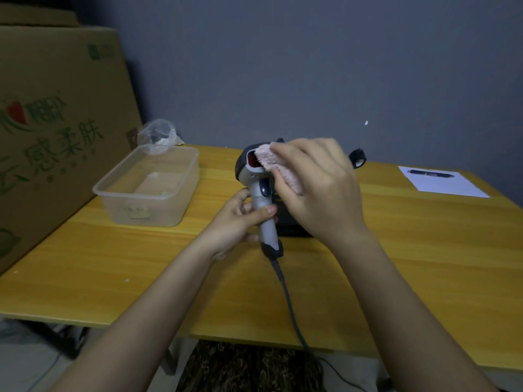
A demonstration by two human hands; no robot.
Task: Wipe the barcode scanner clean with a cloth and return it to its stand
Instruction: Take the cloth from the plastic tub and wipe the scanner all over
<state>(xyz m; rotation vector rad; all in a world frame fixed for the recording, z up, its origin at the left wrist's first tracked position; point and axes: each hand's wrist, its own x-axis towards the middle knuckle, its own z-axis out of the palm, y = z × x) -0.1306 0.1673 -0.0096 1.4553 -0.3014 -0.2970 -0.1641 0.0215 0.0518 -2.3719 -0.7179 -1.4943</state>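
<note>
A grey and black barcode scanner (256,190) is held upright above the yellow table (113,264), its red window facing left. My left hand (236,222) grips its handle. My right hand (317,188) presses a pink fluffy cloth (278,168) against the scanner's head, beside the red window. The scanner's cable (285,292) runs down over the table's front edge. The black stand (288,224) sits on the table behind the scanner, mostly hidden by my right hand; its ring-shaped top (358,158) shows to the right.
A clear plastic tub (150,185) stands at the left, with a crumpled plastic bag (157,134) behind it. A large cardboard box (51,123) fills the far left. A sheet of paper (441,182) with a pen (430,174) lies at the back right.
</note>
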